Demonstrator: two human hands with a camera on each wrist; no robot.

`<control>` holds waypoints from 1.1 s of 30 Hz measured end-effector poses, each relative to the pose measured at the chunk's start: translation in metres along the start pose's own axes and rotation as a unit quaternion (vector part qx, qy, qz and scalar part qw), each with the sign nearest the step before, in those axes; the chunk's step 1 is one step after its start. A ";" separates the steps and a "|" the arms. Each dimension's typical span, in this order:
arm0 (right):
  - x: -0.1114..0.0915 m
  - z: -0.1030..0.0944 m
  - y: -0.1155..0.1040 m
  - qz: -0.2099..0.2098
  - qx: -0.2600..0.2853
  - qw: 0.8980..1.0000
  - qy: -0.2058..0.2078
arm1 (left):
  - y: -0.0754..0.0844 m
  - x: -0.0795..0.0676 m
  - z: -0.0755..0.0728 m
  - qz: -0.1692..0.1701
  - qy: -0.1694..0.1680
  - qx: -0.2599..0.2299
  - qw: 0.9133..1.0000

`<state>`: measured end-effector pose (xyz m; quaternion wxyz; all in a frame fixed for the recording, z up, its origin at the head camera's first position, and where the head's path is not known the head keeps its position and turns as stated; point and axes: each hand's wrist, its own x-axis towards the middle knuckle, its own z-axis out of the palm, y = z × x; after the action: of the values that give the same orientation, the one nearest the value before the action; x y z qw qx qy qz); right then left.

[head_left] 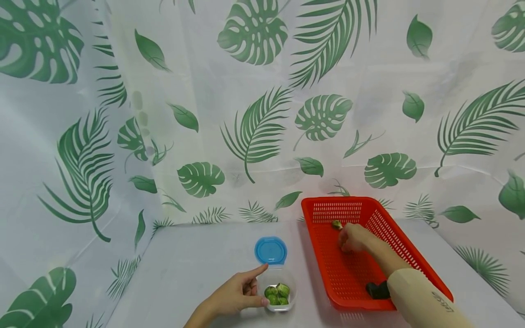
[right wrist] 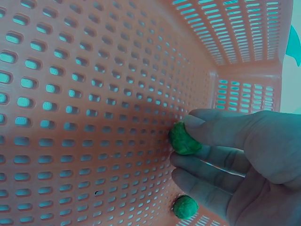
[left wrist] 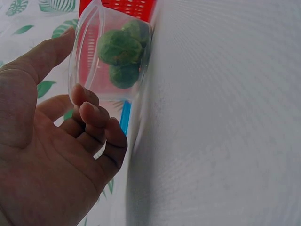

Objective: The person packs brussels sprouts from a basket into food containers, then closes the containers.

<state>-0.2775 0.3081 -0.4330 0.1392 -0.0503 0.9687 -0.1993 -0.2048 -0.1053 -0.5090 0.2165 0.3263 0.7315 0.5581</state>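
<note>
My left hand (head_left: 235, 294) holds a small clear plastic container (head_left: 275, 307) at its left side, thumb and index finger at its rim and the other fingers curled. Several green Brussels sprouts (head_left: 277, 294) sit inside it. Inside the red basket (head_left: 317, 255), my right hand (head_left: 354, 238) pinches one Brussels sprout (right wrist: 184, 139) between thumb and fingers, low over the perforated floor. A second Brussels sprout (right wrist: 185, 207) lies just beyond the fingers. The head view also shows a sprout (head_left: 337, 224) by the fingertips, but the pinched one is hidden there.
A round blue lid (head_left: 270, 250) lies flat on the white table (head_left: 197, 259) behind the container. Something black (head_left: 378, 290) shows beside the right sleeve at the basket's near end; its kind is unclear. Leaf-printed sheeting (head_left: 262, 136) hangs behind and at both sides.
</note>
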 end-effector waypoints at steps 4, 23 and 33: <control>-0.001 -0.001 -0.002 0.000 -0.007 1.000 0.003 | 0.001 0.000 0.000 0.001 0.001 0.001 1.000; 0.001 -0.002 -0.009 -0.057 0.029 0.995 0.070 | 0.001 -0.001 0.000 0.005 0.003 0.001 1.000; -0.005 -0.004 -0.021 -0.049 0.048 0.992 0.102 | 0.003 -0.001 0.001 -0.002 0.006 -0.001 1.000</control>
<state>-0.2732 0.2915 -0.4201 0.0323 -0.0703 0.9634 -0.2567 -0.2032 -0.1050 -0.5065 0.2138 0.3216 0.7328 0.5602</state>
